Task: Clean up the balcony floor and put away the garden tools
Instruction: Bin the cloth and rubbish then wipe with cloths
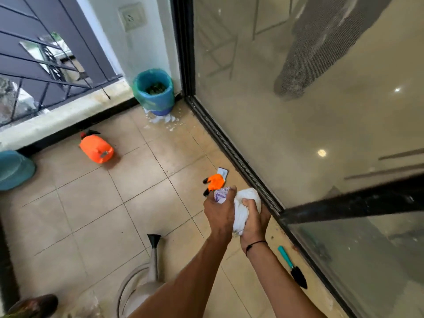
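My left hand [219,211] grips a crumpled purple-and-white wrapper [220,195] and the top of a white plastic bag [245,207]. My right hand [254,220] grips the same white bag from below. On the tiled floor lie an orange-and-black glove [214,182], a trowel with a teal handle [292,267] by the door track, a grey watering can [146,271] near my arms, and an orange sprayer [96,148] on its side.
A blue bin with a green liner [153,91] stands in the far corner, plant waste inside and white scraps at its foot. A teal tub [13,169] sits at the left edge. Glass sliding doors [298,111] run along the right; a railing [46,65] bounds the left.
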